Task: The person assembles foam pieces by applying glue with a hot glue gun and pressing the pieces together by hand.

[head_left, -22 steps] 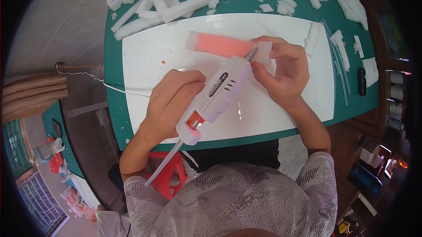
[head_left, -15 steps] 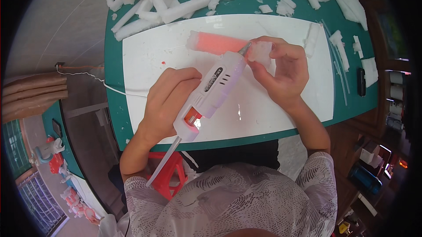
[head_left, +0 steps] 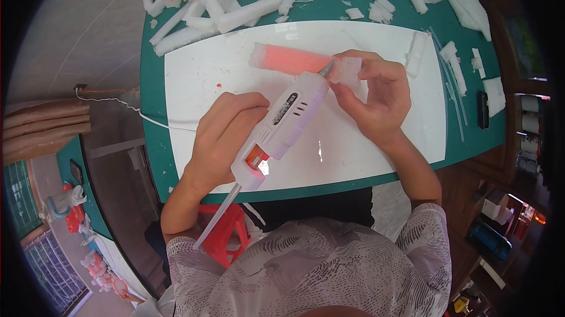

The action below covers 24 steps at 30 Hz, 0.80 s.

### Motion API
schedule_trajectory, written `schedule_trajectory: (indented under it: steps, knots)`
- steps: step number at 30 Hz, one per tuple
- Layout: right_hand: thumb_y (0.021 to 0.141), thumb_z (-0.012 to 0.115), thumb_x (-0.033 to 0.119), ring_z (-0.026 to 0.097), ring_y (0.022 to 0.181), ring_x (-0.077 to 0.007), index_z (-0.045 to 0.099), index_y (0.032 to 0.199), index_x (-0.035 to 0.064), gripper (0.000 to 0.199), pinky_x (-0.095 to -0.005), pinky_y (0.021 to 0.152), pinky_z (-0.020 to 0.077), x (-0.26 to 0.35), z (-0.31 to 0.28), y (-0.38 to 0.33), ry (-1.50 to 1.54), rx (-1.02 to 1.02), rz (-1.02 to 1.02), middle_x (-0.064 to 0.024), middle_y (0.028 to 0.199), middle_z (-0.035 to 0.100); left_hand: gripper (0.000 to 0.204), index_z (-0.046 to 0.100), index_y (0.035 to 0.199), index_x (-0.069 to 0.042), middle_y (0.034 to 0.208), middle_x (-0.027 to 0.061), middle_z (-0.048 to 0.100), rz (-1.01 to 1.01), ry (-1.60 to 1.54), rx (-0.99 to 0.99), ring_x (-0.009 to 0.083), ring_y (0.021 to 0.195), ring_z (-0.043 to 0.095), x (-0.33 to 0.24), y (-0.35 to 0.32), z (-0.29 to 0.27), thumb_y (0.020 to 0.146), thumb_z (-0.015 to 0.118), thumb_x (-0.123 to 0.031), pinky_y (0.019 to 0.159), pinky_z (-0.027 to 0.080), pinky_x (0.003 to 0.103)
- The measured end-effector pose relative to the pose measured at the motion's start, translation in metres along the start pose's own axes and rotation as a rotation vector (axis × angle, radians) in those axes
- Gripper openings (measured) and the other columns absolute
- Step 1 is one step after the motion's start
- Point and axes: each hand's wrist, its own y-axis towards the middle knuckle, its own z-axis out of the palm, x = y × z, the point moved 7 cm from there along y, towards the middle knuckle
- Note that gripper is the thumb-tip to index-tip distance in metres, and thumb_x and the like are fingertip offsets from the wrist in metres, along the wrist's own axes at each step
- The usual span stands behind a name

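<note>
In my left hand (head_left: pixel 226 132) is a white hot glue gun (head_left: pixel 289 114), its fingers closed round the handle. A clear glue stick (head_left: pixel 218 214) sticks out of the gun's rear, toward my body. The metal nozzle (head_left: pixel 327 69) meets the near side of a small white foam piece (head_left: pixel 346 72), which my right hand (head_left: pixel 385 90) grips between thumb and fingers. A pink roll with a white end (head_left: pixel 294 59) extends leftward from that piece; whether the two are joined is hidden behind the nozzle and fingers.
A white board (head_left: pixel 365 158) covers the middle of the green table (head_left: pixel 156 164). White foam strips (head_left: pixel 235 11) are heaped at the far left, with scraps at the far right. Clear glue sticks (head_left: pixel 454 93) and a black object (head_left: pixel 483 110) lie at right. A red stool (head_left: pixel 226 232) stands below.
The foam piece and my right hand have shifted very slightly left, and the nozzle stays against the piece. Otherwise both hands keep their grips.
</note>
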Motion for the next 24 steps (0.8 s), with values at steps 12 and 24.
schedule_trajectory:
  steps: [12, 24]
  knots:
    - [0.075, 0.076, -0.01, 0.064, 0.103, -0.0227, 0.049, 0.106, 0.0026, 0.043, -0.0317, 0.09, 0.0498, -0.004, 0.001, -0.001, 0.098, -0.033, 0.078, -0.0165, 0.11, 0.064, 0.034, 0.062, 0.094, 0.006, 0.098, 0.0181, 0.063, -0.014, -0.027, -0.021, 0.0296, 0.076, 0.06, -0.001, 0.001, -0.005, 0.064, 0.073, -0.007, 0.065, 0.049, 0.035]
    - [0.078, 0.074, -0.008, 0.063, 0.107, -0.0213, 0.042, 0.102, 0.0075, 0.043, -0.0332, 0.093, 0.0493, -0.019, 0.003, 0.0, 0.208, -0.07, 0.31, -0.01, 0.103, 0.06, 0.035, 0.062, 0.096, 0.006, 0.102, 0.0189, 0.064, -0.094, -0.022, -0.045, 0.0317, 0.085, 0.063, 0.009, -0.005, -0.007, 0.066, 0.074, -0.007, 0.073, 0.05, 0.035]
